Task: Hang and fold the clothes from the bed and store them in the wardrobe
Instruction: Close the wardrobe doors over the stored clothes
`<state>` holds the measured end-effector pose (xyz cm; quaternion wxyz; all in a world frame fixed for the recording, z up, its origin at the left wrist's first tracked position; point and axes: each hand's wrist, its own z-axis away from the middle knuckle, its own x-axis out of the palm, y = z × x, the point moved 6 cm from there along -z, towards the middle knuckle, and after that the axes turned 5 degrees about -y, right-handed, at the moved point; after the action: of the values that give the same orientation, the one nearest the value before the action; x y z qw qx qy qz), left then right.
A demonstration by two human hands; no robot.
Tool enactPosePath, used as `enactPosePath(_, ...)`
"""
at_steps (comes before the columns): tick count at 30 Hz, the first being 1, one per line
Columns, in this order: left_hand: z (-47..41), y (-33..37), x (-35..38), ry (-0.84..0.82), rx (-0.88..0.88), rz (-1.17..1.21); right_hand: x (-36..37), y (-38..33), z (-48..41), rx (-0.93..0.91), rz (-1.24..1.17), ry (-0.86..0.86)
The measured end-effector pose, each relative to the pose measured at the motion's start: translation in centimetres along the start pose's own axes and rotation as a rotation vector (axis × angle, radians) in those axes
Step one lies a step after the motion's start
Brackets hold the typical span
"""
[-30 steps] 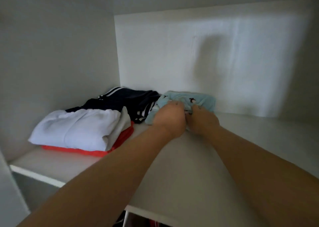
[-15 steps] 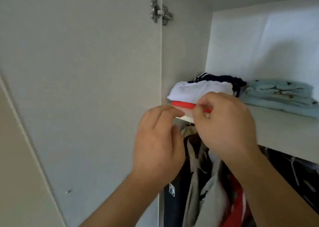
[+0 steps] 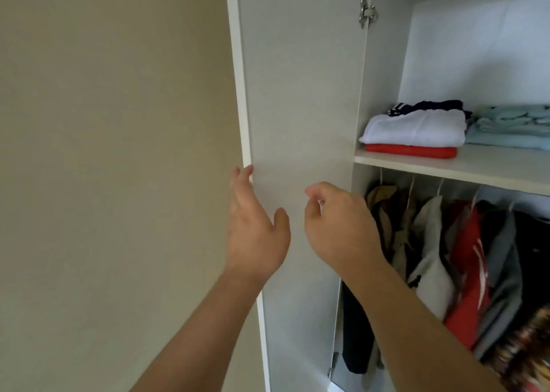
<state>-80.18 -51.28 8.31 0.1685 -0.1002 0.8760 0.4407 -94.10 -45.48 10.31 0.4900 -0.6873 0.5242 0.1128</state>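
Observation:
The wardrobe stands open, its left door swung out toward me. My left hand reaches for the door's outer edge, fingers straight, fingertips touching the edge. My right hand hovers in front of the door panel with loosely curled fingers and holds nothing. On the shelf lie folded clothes: a white garment on a red one, a dark striped one behind, and a light blue stack to the right.
Under the shelf several garments hang on hangers: beige, grey, red, dark. A metal hinge sits at the door's top. A bare beige wall fills the left.
Both hands have let go of the light blue clothes and drawn back from the shelf. The view has swung left; my left hand has moved to the door's edge.

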Motion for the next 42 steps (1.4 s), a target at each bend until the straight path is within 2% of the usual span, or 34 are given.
enactPosePath(2, -0.2, -0.6, 0.4, -0.017, -0.049, 0.064, 0.1, -0.1, 0.7, 0.014, 0.005, -0.022)
enactPosePath(5, -0.4, -0.9, -0.1, 0.067, -0.086, 0.122, -0.4, 0.5, 1.7, 0.034, 0.017, -0.018)
enactPosePath(8, 0.7, -0.4, 0.3, 0.069, -0.081, 0.174, -1.4, 1.8, 2.7, 0.081, -0.026, 0.002)
enactPosePath(11, 2.7, 2.8, 2.3, -0.024, 0.116, 0.277, -2.3, 3.2, 3.9, 0.123, -0.137, 0.042)
enactPosePath(14, 3.0, 5.7, 5.6, -0.161, 0.337, 0.248, -4.4, 5.7, 5.2, 0.201, -0.212, 0.173)
enactPosePath(17, 2.3, 7.7, 10.8, -0.385, 0.402, 0.26, -8.3, 10.3, 6.6, 0.326, -0.266, 0.33)
enactPosePath(19, 2.4, 9.4, 15.0, -0.554, 0.47, 0.163, -10.6, 13.1, 7.1, 0.342, -0.238, 0.377)
enactPosePath(21, 2.2, 11.2, 18.9, -0.644, 0.589, 0.001, -12.5, 15.5, 6.9, 0.336, -0.163, 0.4)
enactPosePath(24, 1.7, 13.5, 24.6, -0.665, 0.82, -0.233, -15.2, 20.4, 5.5, 0.382, -0.032, 0.405)
enactPosePath(27, 0.7, 14.0, 30.0, -0.633, 0.934, -0.478, -17.5, 25.4, 3.1, 0.451, 0.1, 0.371)
enactPosePath(35, -1.7, 15.1, 39.2, -0.573, 0.88, -0.638, -19.2, 33.2, -2.8, 0.465, 0.137, 0.402)
enactPosePath(42, -3.1, 15.6, 42.0, -0.593, 0.825, -0.705, -20.1, 34.7, -5.3, 0.487, 0.155, 0.354)
